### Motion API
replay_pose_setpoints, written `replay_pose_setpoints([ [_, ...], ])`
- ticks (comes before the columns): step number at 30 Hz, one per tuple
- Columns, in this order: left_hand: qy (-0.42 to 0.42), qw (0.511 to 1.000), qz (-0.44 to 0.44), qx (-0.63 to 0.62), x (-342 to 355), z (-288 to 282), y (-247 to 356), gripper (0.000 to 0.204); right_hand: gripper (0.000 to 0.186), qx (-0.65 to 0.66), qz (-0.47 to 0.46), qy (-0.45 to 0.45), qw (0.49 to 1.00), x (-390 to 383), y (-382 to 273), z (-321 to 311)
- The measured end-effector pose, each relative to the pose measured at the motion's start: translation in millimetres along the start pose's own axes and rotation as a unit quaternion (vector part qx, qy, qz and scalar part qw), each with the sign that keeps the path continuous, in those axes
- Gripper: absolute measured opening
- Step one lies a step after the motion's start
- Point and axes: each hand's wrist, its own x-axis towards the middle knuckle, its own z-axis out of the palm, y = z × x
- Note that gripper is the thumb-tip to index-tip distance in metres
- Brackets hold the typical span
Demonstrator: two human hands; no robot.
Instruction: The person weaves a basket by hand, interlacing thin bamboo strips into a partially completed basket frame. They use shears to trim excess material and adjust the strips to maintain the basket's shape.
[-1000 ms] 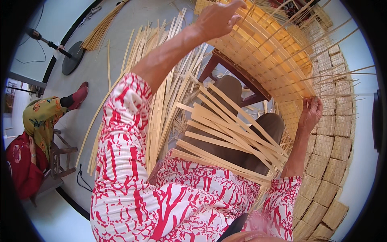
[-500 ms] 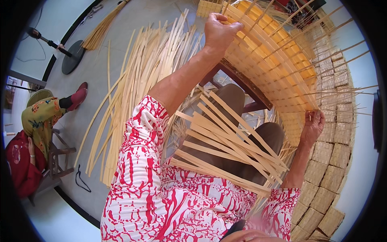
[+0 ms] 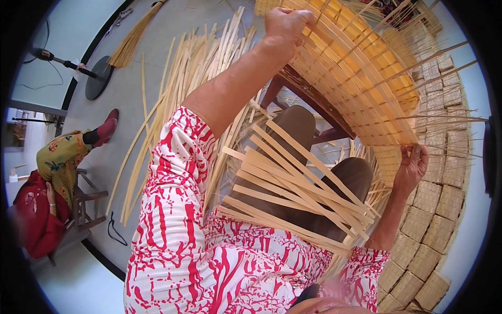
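Note:
A large woven basket (image 3: 327, 78) of yellowish bamboo stands before me, its long thin stakes sticking out past the rim. Along its upper wall runs a pale flat bamboo strip (image 3: 368, 73), threaded among the stakes. At the far end of that wall my left hand (image 3: 285, 25) is closed, thumb and fingers pinching the strip. My right hand (image 3: 413, 161) pinches at the near right end of the same wall, its fingertips partly hidden. Several loose bamboo strips (image 3: 293, 175) lie across my lap.
A dark red wooden bench (image 3: 314, 99) stands beneath the basket. Long bamboo strips (image 3: 178, 99) cover the floor at left. Small woven bundles (image 3: 434, 230) are stacked at right. Farther left are a broom (image 3: 133, 39), a round-based stand (image 3: 98, 78) and a seated person (image 3: 60, 157).
My left hand has shifted slightly up in the picture, still at the far end of the wall. My right hand keeps its pinch at the near end. The whole view has turned slightly.

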Motion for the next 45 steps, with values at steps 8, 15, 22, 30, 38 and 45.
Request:
replay_pose_setpoints([
  [8, -0.049, 0.999, 0.002, -0.008, -4.2, -2.8, -3.3, 0.011, 0.009, 0.008, -0.005, 0.019, 1.000, -5.1, -4.6, 8.4],
  [15, -0.046, 0.992, 0.120, -0.008, -28.9, -20.8, -29.9, 0.018, 0.009, 0.017, -0.004, 0.017, 1.000, 3.2, -2.5, 5.1],
  [22, -0.117, 0.753, 0.536, 0.364, -20.5, -31.3, -8.6, 0.025, 0.010, -0.009, 0.023, 0.024, 0.999, 6.4, 0.6, -13.7],
  [30, -0.135, 0.697, 0.473, 0.521, -18.5, -22.3, 39.3, 0.019, 0.011, 0.007, 0.032, 0.027, 0.999, 2.1, -0.9, -5.8],
  [38, -0.291, 0.657, 0.510, 0.472, 21.2, -16.3, 61.0, 0.022, 0.011, 0.000, 0.023, 0.011, 1.000, 4.2, -3.5, -7.0],
  [45, -0.299, 0.696, 0.436, 0.486, 8.9, -22.1, 55.7, 0.011, 0.014, 0.018, 0.025, 0.061, 0.998, 10.0, -2.0, -5.7],
])
